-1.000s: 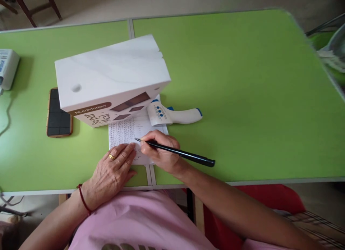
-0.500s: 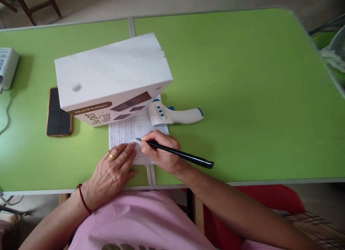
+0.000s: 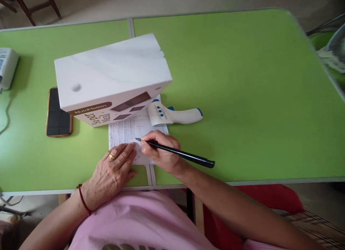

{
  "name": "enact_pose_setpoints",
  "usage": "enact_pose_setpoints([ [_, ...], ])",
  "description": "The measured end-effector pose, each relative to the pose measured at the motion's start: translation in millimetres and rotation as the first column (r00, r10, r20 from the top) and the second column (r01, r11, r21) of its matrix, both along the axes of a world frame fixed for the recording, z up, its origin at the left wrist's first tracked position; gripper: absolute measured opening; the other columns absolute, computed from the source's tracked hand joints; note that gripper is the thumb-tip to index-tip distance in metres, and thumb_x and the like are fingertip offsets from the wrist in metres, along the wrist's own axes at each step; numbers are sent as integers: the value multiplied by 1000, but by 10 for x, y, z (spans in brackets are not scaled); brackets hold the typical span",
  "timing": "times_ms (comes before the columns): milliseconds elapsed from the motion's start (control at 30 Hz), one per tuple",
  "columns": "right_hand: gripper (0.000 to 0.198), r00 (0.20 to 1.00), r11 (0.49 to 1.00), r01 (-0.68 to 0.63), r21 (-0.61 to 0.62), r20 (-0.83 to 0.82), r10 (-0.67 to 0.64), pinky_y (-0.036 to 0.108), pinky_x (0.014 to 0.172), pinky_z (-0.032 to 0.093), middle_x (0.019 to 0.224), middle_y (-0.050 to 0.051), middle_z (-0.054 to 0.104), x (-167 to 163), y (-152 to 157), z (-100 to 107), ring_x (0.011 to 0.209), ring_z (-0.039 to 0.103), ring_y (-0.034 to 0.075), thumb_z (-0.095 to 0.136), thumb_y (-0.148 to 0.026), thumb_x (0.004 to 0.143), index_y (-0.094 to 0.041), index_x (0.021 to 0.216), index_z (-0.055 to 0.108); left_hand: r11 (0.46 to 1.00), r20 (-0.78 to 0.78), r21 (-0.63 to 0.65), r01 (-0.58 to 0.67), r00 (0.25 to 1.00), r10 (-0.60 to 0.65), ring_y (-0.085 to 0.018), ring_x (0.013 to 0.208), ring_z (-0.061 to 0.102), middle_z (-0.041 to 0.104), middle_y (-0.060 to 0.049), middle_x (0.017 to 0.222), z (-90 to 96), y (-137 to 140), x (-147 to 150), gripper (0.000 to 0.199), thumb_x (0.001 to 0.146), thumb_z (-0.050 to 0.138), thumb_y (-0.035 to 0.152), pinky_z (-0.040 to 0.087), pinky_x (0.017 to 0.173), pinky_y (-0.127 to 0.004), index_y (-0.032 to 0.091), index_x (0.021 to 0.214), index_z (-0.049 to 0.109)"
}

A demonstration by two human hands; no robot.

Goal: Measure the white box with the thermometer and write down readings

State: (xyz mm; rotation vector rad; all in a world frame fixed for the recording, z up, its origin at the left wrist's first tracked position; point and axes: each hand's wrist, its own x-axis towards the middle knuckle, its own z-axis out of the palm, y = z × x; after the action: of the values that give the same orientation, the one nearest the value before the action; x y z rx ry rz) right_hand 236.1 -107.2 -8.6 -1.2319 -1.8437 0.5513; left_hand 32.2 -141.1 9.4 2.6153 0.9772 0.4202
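Note:
A sheet of paper [image 3: 122, 132] covered in rows of small handwriting lies on the green table. My left hand [image 3: 114, 171] rests flat on its lower left part, fingers stretched out. In my right hand [image 3: 161, 149] a black pen [image 3: 188, 156] is pinched, its tip at the paper among the written columns. Just beyond both hands, a white infrared thermometer [image 3: 172, 115] with blue buttons lies on its side over the paper's upper right. The paper's far part is hidden by a large white box [image 3: 113, 73] and the thermometer.
A phone [image 3: 58, 113] in an orange-brown case lies left of the box, partly behind it. At the far left edge stands a white device [image 3: 8, 68] with a cable. A metal seam [image 3: 131, 27] splits the green tabletop [image 3: 242, 91]. A wooden chair [image 3: 37, 7] stands beyond.
The pen's rear end has swung very slightly to the right in my right hand. My left hand, the paper and the box stay where they were.

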Motion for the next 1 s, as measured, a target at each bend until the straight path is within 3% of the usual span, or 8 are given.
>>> enact_pose_setpoints([
  [333, 12, 1000, 1000, 11, 0, 10, -11, 20, 48, 45, 55, -7, 59, -11, 6, -3, 45, 53, 9, 58, -15, 81, -24, 75, 54, 1000, -8, -11, 2, 1000, -2, -31, 134, 49, 53, -22, 144, -22, -15, -5, 49, 100, 50, 28, 51, 104, -50, 5, 143, 43],
  [767, 12, 1000, 1000, 7, -4, 9, -7, 20, 48, 46, 55, -7, 58, -5, 4, 6, 46, 53, 10, 57, -16, 83, -24, 75, 53, 1000, -5, 4, -2, 1000, 2, -32, 132, 51, 54, -21, 143, -3, -5, 2, 43, 102, 46, 28, 52, 103, -50, 4, 138, 48],
  [1000, 7, 997, 989, 66, 134, 16, -69, 24, 54, 51, 67, -2, 66, 24, 19, 77, 55, 61, 12, 57, -18, 89, -24, 86, 58, 1000, -2, 30, -2, 1000, 2, -33, 128, 54, 56, -21, 140, 12, -1, 13, 41, 102, 48, 29, 54, 100, -49, 2, 132, 52],
])
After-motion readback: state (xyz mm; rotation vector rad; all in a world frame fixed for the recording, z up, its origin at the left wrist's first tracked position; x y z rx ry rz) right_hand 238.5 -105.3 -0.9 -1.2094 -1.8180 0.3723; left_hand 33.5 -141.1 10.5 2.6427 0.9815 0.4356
